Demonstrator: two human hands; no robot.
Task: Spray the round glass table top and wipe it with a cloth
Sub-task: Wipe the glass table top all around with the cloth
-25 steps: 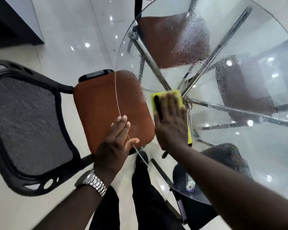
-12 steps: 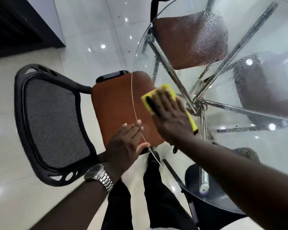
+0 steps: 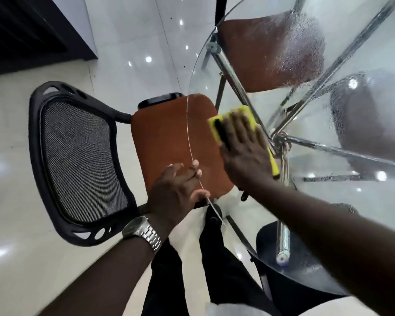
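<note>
The round glass table top (image 3: 363, 195) fills the right side, its thin edge curving down the middle of the view. Spray droplets cover its far part. A yellow cloth (image 3: 242, 115) lies flat on the glass near the left edge. My right hand (image 3: 244, 151) presses on the cloth with fingers spread. My left hand (image 3: 178, 190), with a metal watch on the wrist, rests on the table's edge, fingers touching the rim. No spray bottle is in view.
A black mesh-backed chair with an orange seat (image 3: 164, 144) stands under the table's left edge. Another orange chair seat (image 3: 271, 51) shows through the wet glass at the top. Chrome table legs (image 3: 283, 201) meet under the centre. Glossy white tiles surround everything.
My right hand has slid the yellow cloth left, from the chrome hub towards the table's edge. My left hand has stayed on the rim.
</note>
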